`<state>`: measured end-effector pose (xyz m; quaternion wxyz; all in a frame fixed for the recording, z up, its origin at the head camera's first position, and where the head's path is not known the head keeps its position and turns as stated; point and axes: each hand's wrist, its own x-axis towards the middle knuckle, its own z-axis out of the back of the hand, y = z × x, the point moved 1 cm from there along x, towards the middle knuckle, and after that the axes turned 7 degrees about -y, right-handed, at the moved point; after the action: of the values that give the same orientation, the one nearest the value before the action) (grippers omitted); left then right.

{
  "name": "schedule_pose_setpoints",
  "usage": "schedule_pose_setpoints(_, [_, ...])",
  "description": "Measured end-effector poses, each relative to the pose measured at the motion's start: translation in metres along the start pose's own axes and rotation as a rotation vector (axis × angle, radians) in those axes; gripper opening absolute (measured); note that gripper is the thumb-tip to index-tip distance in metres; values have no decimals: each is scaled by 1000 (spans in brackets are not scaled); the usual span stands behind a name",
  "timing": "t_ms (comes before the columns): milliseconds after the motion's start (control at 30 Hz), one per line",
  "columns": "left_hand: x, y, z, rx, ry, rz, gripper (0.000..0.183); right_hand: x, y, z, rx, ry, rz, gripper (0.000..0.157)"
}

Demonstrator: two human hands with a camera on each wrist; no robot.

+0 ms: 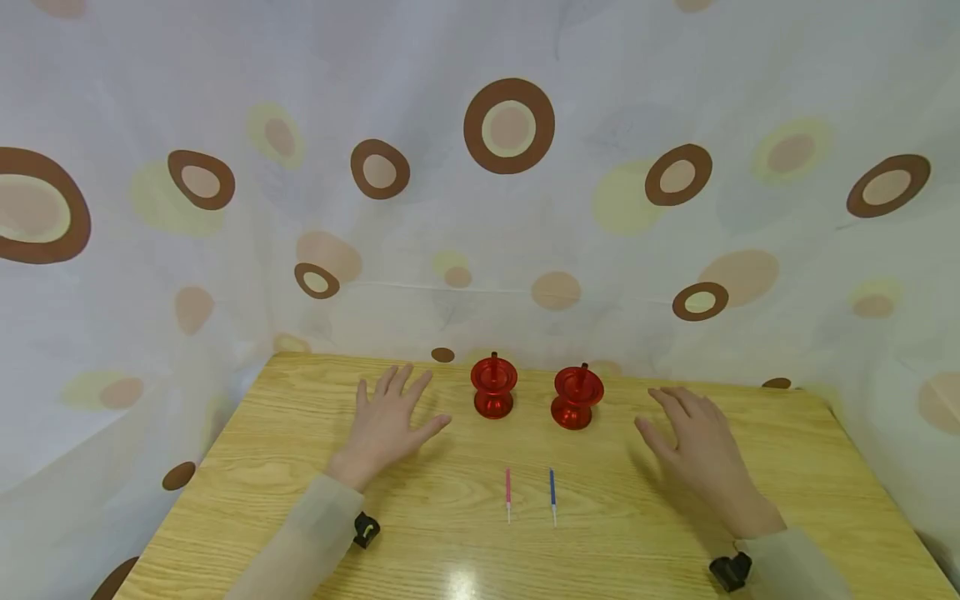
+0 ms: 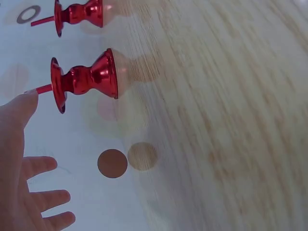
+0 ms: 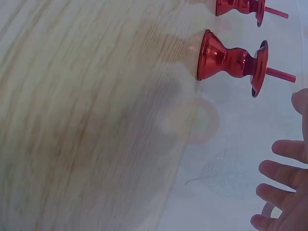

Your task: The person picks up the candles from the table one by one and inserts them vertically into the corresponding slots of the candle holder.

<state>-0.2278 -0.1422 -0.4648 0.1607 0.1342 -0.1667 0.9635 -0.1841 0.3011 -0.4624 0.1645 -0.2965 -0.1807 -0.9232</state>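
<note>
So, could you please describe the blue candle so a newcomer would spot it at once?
On the wooden table, find the red stand nearer the right hand. In front of it, nearer the viewer, lies the thin blue candle. Its colour sets it apart from the pink candle on its left.

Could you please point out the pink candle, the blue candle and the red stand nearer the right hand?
Pink candle (image 1: pixel 507 487), head view: on its pink shaft.
Blue candle (image 1: pixel 552 487), head view: on its blue shaft.
Red stand (image 3: pixel 236 62), right wrist view: on its narrow waist.
</note>
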Motion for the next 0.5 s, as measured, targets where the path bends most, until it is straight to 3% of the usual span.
schedule_pose_setpoints(300, [-1, -7, 1, -43, 23, 14, 76, -2, 10, 2, 7, 23, -14, 43])
schedule_pose_setpoints(500, [-1, -9, -1, -42, -2, 5, 75, -2, 19, 4, 29, -2, 4, 39])
